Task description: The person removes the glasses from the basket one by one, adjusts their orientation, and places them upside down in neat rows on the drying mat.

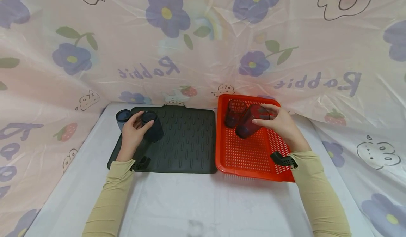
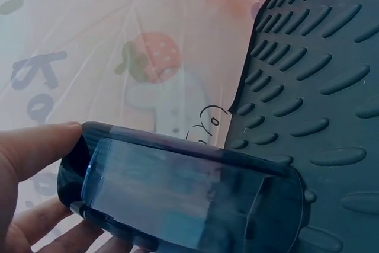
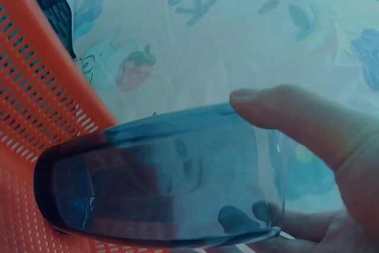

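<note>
This looks like a curtained-off corner of a room whose kind stays hidden, with flower-and-rabbit-printed sheeting (image 1: 209, 66) around a white surface (image 1: 177, 198), though the ridged drying mat (image 1: 187, 141), red perforated basket (image 1: 219, 141) and tinted tumblers (image 1: 155, 131) look kitchen-like.

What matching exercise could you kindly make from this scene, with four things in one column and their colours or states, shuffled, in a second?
Things:
1. Left hand
2. Basket
3. Right hand
4. Mat

Colours or states:
A. Grips a glass at the basket
B. Dark, with raised ridges
C. Grips a glass at the mat
D. Red, with many small holes

Right pairs: 1-C, 2-D, 3-A, 4-B
</note>
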A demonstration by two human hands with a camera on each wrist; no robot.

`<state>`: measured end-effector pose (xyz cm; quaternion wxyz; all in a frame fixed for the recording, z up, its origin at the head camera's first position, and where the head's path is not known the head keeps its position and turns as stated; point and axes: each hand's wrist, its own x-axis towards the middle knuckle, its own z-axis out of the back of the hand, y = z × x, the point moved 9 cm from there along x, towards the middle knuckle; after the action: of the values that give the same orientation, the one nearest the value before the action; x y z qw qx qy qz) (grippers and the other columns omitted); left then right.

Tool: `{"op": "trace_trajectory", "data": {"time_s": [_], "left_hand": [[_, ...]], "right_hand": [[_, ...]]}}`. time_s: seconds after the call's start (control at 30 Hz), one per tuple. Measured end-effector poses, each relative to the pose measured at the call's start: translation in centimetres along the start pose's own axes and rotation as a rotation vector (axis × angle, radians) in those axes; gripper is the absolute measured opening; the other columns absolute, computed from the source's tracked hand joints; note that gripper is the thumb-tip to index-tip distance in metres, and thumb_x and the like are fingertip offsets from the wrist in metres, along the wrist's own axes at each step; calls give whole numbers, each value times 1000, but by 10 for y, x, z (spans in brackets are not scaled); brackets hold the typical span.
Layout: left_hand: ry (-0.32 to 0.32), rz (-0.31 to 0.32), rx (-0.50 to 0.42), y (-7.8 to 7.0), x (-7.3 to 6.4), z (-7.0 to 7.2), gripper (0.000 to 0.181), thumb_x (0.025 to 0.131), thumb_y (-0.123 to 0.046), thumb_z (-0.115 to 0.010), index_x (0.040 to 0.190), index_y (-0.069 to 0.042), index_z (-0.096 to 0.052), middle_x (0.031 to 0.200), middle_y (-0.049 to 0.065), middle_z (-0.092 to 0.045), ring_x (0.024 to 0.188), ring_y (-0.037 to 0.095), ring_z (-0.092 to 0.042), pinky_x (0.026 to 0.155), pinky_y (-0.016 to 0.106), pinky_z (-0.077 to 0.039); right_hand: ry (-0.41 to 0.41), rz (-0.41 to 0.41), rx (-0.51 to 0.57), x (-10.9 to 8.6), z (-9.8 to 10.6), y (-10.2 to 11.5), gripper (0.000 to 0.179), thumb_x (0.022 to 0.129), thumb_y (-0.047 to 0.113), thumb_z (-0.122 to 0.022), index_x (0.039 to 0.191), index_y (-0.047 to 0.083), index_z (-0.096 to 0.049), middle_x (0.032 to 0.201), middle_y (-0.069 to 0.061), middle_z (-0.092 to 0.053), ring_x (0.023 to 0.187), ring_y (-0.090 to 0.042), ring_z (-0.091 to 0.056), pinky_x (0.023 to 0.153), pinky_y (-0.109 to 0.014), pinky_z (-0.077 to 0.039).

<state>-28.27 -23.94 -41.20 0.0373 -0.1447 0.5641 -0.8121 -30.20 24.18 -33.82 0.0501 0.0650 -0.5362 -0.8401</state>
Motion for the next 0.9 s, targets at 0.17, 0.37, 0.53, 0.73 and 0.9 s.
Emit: {"op": "trace_trajectory", "data": {"time_s": [0.17,0.37,0.53,0.73,0.9], "left_hand": [[10,-1,14,-1,0,0,63,89,-29,-70,143,-10,-44,139,19,-45,129,34,-42,106,45,-36],[19,8,22,0,0,1,63,90,-30,-69,143,-7,-44,139,20,-44,129,34,-42,106,44,-36],[17,12,29,1,0,1,63,90,-29,-69,143,-7,-43,139,20,-44,130,34,-42,106,43,-36],[11,11,39,-1,-1,1,62,90,-27,-69,143,-6,-43,137,21,-45,129,34,-43,106,43,-37],[12,11,54,-2,-1,2,62,90,-25,-70,143,-6,-44,137,21,-45,129,35,-43,105,43,-38]], "right_hand": [[-7,-5,38,0,-3,6,80,78,27,-82,143,10,-40,133,-8,-47,111,-25,-53,77,-23,-51],[10,7,100,-1,-9,14,79,78,25,-82,143,10,-41,135,-11,-48,113,-23,-55,79,-24,-52],[7,22,135,-1,-12,20,76,78,23,-82,142,10,-43,133,-16,-51,109,-19,-58,79,-25,-53],[20,52,160,-1,-17,28,75,81,19,-79,144,7,-41,132,-16,-50,103,-14,-60,76,-27,-55],[19,71,205,0,-22,35,71,81,14,-79,141,5,-44,134,-16,-48,99,-13,-62,73,-27,-56]]}}
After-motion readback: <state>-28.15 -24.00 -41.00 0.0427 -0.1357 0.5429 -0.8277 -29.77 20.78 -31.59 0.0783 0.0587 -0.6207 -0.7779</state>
